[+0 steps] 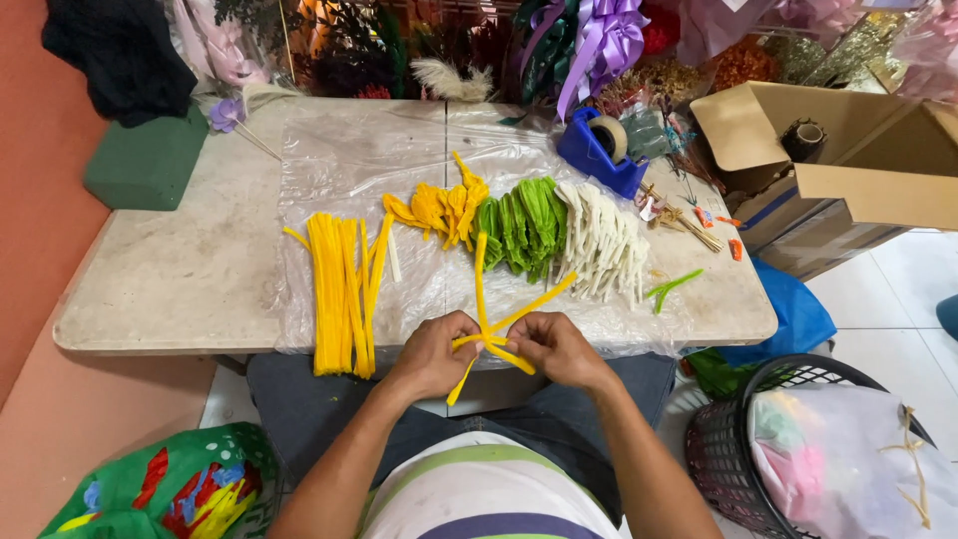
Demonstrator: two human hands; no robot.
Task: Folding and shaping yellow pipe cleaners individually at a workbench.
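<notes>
Head-cam view down at a pale counter (180,269), part-covered w/ clear plastic sheet (339,160).

Both hands at near edge, centre of frame. Left hand (431,354) and right hand (555,347) each pinched shut on same small bunch of yellow pipe cleaners (491,334), crossed like a star. Crossing point sits right between the two grips, so neither hand nearer; thumbs almost touching there. Longest stem runs up and away toward green pile; another slants up-right; short ends poke down-left toward lap. Bunch held just above counter edge, not resting on it.

Left of hands: straight yellow stems (339,289) in a neat row, long axes pointing away from body, near left hand. Beyond: folded yellow pieces (439,205), then folded green pieces (524,225), then folded white pieces (599,240), left to right. Loose green stem (674,286) near right edge.

Packages etc.: blue tape dispenser (599,155) w/ pale roll at far right of counter; open brown cardboard box (848,150) beyond right edge, flaps up; green foam block (145,160) at far left. Dark plastic basket (738,449) w/ clear bag at bottom right, on floor. Green patterned bag (160,489) at bottom left. Purple ribbon bows (599,40) and dried flowers along back. No readable signs picked out.
</notes>
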